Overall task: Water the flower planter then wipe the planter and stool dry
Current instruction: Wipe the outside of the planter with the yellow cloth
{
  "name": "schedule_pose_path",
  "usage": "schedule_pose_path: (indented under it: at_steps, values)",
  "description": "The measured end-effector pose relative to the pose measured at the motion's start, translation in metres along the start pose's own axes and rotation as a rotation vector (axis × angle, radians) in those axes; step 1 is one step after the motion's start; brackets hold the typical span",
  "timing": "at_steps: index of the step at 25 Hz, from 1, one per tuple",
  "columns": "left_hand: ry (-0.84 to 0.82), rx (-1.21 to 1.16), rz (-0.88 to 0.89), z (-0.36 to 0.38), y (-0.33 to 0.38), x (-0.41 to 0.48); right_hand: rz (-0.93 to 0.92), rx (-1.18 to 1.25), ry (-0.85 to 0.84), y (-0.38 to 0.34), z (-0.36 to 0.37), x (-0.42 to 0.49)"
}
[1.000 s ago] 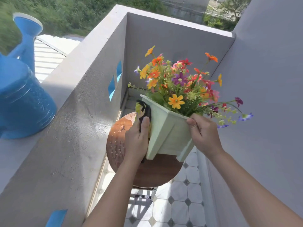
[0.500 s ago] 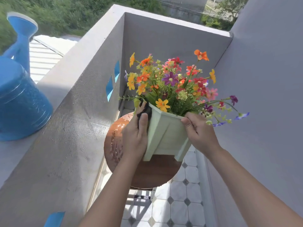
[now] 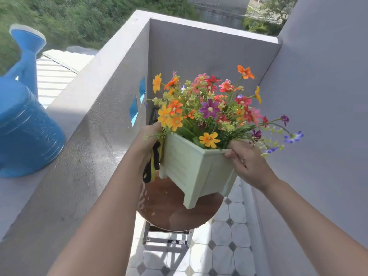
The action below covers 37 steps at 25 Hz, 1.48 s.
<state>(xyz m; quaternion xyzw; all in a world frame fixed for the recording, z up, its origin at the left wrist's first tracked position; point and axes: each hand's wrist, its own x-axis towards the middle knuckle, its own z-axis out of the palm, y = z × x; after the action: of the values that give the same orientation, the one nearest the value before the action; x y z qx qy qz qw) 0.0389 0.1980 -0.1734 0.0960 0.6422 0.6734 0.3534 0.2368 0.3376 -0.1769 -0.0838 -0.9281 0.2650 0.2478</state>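
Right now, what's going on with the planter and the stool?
A person has the pale green planter of flowers tilted above the round wooden stool. The right hand grips its near rim. The left hand holds a yellow and black cloth against the planter's left side. Water drops show on the stool's left edge, so it is not yet wiped dry. The blue watering can sits set aside on the wall ledge.

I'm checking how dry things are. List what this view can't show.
- Cloth: mostly hidden behind the left hand.
- Planter: far sides face away from the head camera.
- Stool: top partly covered by the planter; legs mostly beneath the seat.
- Watering can: cut by the left edge.
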Motion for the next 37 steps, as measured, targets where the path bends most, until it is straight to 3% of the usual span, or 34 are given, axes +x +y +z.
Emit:
schedule_pose_path:
  at_steps: [4, 9, 12, 18, 20, 24, 28, 31, 35, 37]
  values:
    - [0.153, 0.187, -0.03, 0.0, -0.002, 0.005, -0.01, -0.091, 0.017, 0.009, -0.008, 0.001]
    - [0.299, 0.274, 0.012, 0.004, -0.009, -0.005, 0.225, -0.152, 0.355, -0.008, 0.001, -0.005]
    - [0.416, 0.436, 0.039, 0.013, -0.004, -0.016, 0.179, -0.186, 0.517, -0.039, 0.023, -0.018]
    - [0.563, 0.573, 0.175, 0.033, 0.007, -0.04, 0.144, -0.444, 0.338, -0.037, 0.038, -0.004]
    - [0.586, 0.573, 0.228, 0.036, 0.003, -0.05, 0.145, -0.463, 0.357, -0.033, 0.04, 0.0]
    - [0.555, 0.542, 0.297, 0.035, -0.015, -0.068, 0.253, -0.235, 0.308, -0.024, 0.03, 0.003]
    - [0.497, 0.33, 0.283, 0.029, -0.049, -0.074, 0.126, -0.258, 0.232, -0.014, 0.018, 0.002]
    - [0.376, 0.188, 0.223, 0.021, -0.056, -0.054, 0.092, -0.323, 0.238, -0.009, 0.016, -0.006]
    - [0.27, 0.202, 0.016, 0.017, -0.062, -0.026, 0.076, -0.265, 0.239, -0.008, 0.019, -0.015]
    - [0.23, 0.155, -0.038, 0.02, -0.072, -0.029, 0.055, -0.366, 0.226, -0.007, 0.023, -0.018]
